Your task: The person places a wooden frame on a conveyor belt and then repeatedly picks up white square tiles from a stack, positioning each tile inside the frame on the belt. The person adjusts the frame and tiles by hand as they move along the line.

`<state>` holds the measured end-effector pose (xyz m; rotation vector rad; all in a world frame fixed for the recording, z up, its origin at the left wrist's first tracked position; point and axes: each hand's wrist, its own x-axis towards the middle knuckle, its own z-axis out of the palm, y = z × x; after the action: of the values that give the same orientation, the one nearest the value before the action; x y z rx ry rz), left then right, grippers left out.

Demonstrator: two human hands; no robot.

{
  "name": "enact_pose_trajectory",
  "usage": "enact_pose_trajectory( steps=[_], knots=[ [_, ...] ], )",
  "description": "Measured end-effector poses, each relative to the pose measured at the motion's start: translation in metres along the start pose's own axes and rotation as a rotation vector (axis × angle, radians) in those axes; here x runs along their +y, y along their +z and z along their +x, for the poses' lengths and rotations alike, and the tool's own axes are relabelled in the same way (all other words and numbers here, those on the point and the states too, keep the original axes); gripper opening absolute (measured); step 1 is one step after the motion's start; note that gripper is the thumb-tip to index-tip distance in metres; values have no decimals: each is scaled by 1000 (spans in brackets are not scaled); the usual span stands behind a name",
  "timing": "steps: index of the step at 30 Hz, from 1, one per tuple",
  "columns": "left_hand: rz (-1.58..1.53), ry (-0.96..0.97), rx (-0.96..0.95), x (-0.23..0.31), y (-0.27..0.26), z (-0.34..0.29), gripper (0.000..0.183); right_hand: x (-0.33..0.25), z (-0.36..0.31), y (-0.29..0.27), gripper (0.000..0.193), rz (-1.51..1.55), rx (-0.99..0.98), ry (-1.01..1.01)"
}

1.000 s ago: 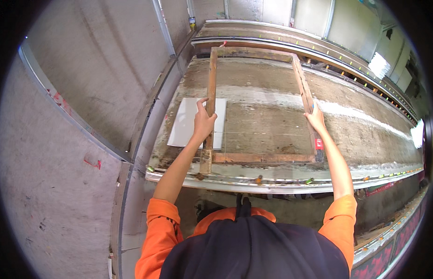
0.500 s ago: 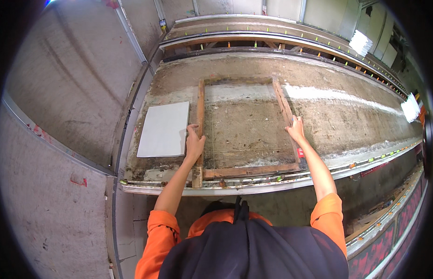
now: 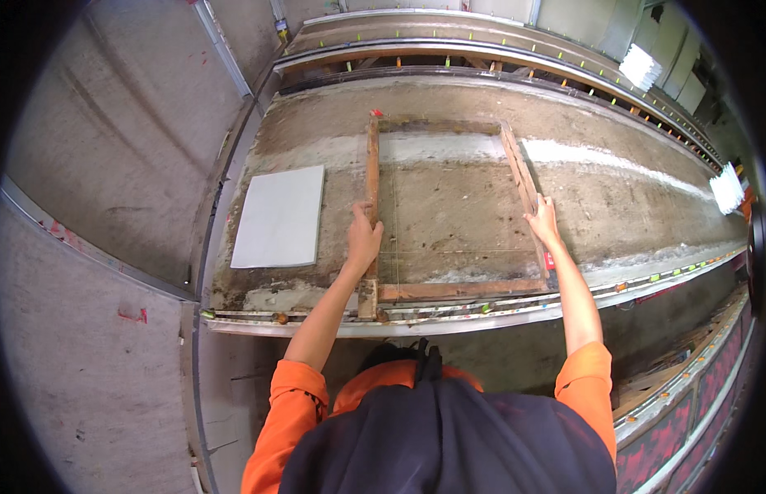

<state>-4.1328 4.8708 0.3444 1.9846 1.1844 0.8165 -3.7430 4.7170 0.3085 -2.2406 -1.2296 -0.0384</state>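
Note:
A rectangular wooden frame (image 3: 461, 291) lies on the long, stained worktable (image 3: 630, 210), its near bar close to the table's front rail. Thin pale lines cross its inside; whether mesh is stretched over it I cannot tell. My left hand (image 3: 364, 239) is closed round the left bar, a little below its middle. On the opposite bar my right hand (image 3: 545, 221) has its fingers bent over the wood. A red tag (image 3: 550, 260) shows just below that hand. Left of the frame, apart from it, lies a white rectangular stack of sheets (image 3: 280, 216).
The front rail (image 3: 416, 316) carries small coloured markers. A pale wall (image 3: 95, 329) borders the table's left end. Another long table (image 3: 449, 51) runs behind, with white stacked sheets (image 3: 640, 67) at its right. More white sheets (image 3: 726, 193) are at the far right.
The frame has shifted right, widening its gap from the white stack. Both hands have travelled with it, still holding the side bars. The view has shifted slightly too.

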Motion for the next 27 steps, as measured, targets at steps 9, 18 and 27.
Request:
enact_pose_trajectory(
  steps=[9, 18, 27],
  knots=[
    [-12, 46, -14, -10, 10, 5, 39, 5, -6, -2, 75, 4, 11, -22],
    [-105, -48, -85, -9, 8, 7, 53, -8, -16, -10, 82, -77, -177, 211],
    [-238, -37, -163, -15, 11, 10, 71, -8, -26, -17, 86, -38, -269, 148]
  ],
)
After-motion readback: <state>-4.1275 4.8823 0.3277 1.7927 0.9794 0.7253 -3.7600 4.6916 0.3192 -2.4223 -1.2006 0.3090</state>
